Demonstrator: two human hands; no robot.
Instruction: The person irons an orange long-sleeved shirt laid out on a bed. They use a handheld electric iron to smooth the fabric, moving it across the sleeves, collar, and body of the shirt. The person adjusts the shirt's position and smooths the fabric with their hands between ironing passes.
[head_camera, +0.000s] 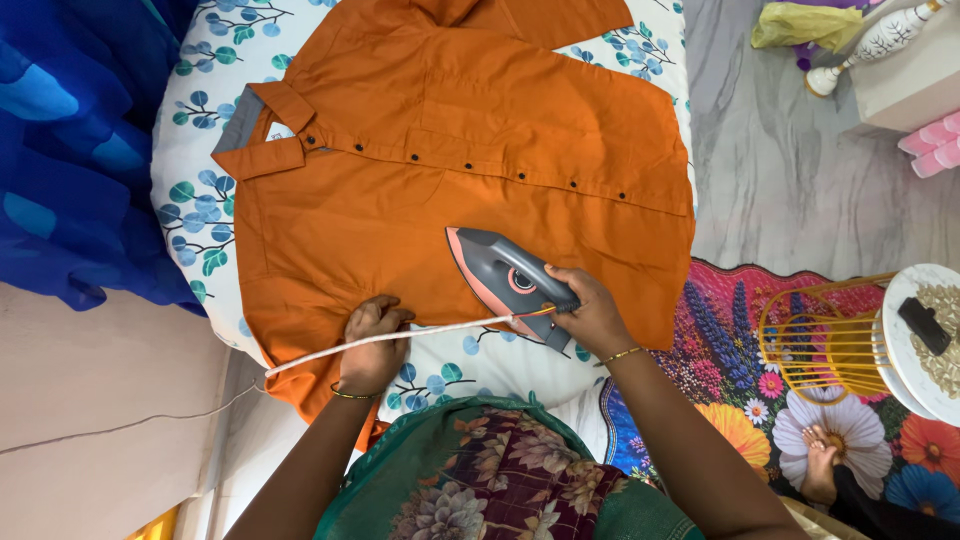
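At far left, a blue cloth hangs beside a pad printed with blue and green leaves. On the pad lies an orange shirt, front up, collar toward the left, its dark buttons running in a line to the right. The left hand rests on the shirt's near edge, fingers curled down and pressing the fabric flat; a thin bangle circles the wrist. A white cord runs across the back of that hand from the left and reaches the iron. The grey iron, with a pink edge, sits flat on the shirt's lower part, its tip pointing up and to the left. The right hand is wrapped tight about the iron's handle at its rear end, also with a bangle on the wrist. Right of the shirt, a flowered rug covers part of the grey marble floor. A yellow wire stool stands on the rug, touching a round white stand at the far right. A white vase lies at the top right.
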